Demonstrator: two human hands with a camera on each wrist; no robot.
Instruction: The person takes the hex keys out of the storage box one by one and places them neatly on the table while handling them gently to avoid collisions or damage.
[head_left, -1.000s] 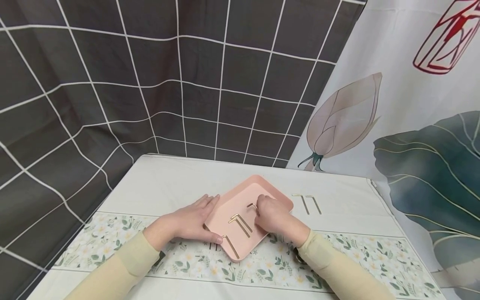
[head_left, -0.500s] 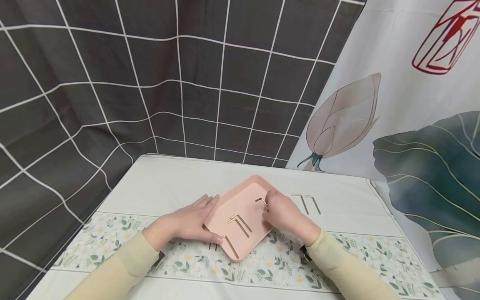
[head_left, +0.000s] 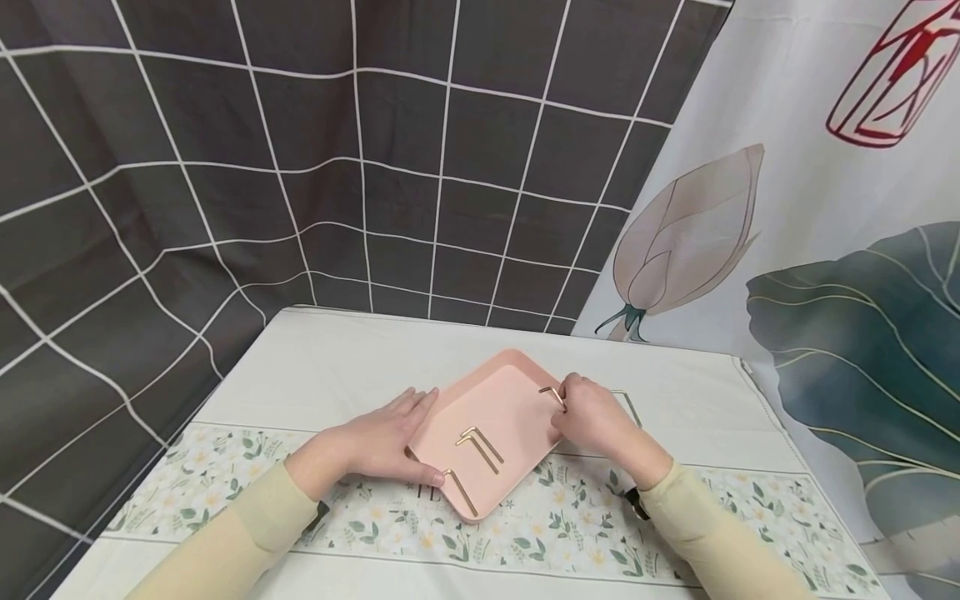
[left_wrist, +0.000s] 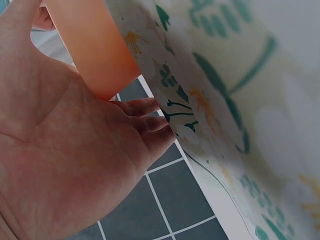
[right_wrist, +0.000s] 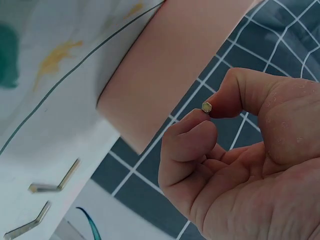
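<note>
A pink tray [head_left: 467, 385] lies at an angle on the table. My left hand [head_left: 378, 437] rests against its left corner with fingers extended and thumb along the near side. Inside the tray are two hex keys [head_left: 482, 448] side by side and another hex key [head_left: 461, 493] near the left thumb. Over the tray's right rim, my right hand [head_left: 596, 419] pinches a brass-coloured hex key [head_left: 553, 393] between thumb and forefinger; its hexagonal end [right_wrist: 206, 107] shows in the right wrist view. Two more hex keys [right_wrist: 57, 182] lie on the table right of the tray, one hidden behind my hand in the head view.
The table wears a white cloth [head_left: 352, 350] with a floral band [head_left: 600, 533]. A dark curtain with white grid lines [head_left: 405, 167] hangs behind and to the left; a white curtain with plant prints [head_left: 690, 233] hangs at the right.
My right hand has moved right and slightly up with the pinched hex key, from above the tray's middle to its right rim. The left hand and tray have stayed put.
</note>
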